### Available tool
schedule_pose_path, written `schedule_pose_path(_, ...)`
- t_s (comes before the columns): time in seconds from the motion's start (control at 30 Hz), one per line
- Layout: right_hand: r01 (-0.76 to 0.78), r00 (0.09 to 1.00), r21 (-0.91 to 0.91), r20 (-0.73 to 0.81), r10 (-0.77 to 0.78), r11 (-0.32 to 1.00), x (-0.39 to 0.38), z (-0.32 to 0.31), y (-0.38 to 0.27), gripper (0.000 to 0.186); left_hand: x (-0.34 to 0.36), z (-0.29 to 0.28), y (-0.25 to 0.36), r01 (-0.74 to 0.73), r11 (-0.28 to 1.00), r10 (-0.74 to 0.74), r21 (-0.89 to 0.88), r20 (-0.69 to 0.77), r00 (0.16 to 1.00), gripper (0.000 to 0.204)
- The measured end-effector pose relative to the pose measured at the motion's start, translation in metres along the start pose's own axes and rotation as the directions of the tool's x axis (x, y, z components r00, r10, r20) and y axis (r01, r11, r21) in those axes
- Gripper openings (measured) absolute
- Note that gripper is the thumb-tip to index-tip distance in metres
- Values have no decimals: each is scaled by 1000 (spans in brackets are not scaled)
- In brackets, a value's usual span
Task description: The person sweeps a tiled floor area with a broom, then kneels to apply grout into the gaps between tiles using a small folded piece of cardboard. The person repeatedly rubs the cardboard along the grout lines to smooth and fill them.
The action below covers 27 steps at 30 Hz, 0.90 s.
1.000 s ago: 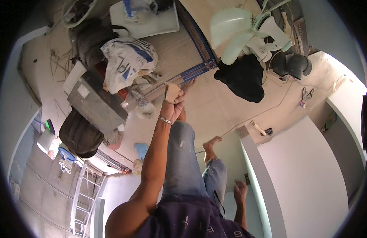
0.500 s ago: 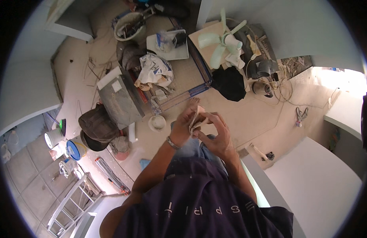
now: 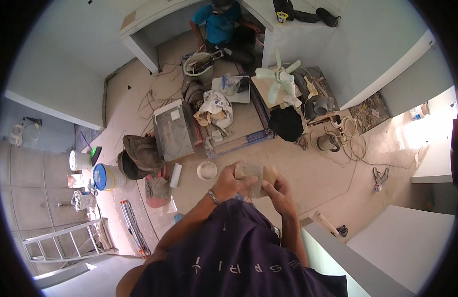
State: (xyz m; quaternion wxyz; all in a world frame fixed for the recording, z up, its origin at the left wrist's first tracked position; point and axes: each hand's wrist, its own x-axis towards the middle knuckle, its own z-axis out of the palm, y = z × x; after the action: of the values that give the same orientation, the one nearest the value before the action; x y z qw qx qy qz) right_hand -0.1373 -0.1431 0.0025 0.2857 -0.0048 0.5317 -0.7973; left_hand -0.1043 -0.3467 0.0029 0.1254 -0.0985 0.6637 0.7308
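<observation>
Hands meet at frame centre: the left hand and right hand both clasp a tan block, possibly a tile piece. A slipping grip could drop it onto the floor below.

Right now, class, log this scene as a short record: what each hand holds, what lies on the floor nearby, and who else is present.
left hand: grips the tan block from the left
right hand: holds the same block from the right
below hands: small white tub, white roll
farther off: pale green fan, blue-lidded bucket, ladder
other person: crouched by a bucket of tools
</observation>
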Motion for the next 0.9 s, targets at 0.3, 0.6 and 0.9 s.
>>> schedule_pose_path(0.3, 50, 998, -396, 57, -30, 917, -7, 26, -5, 24, -54, -10, 29, 8, 961, 80, 276, -305, 949, 34)
schedule_pose_path(0.6, 285, 930, -134, 280, -240, 949, 20, 113, -8, 18, -116, -57, 29, -271, 697, 113, -664, -272, 956, 30)
schedule_pose_path(0.9, 234, 884, -356, 466, -46, 905, 41, 222, 45, 24, -207, -152, 13, -393, 471, 192, -790, -344, 919, 32)
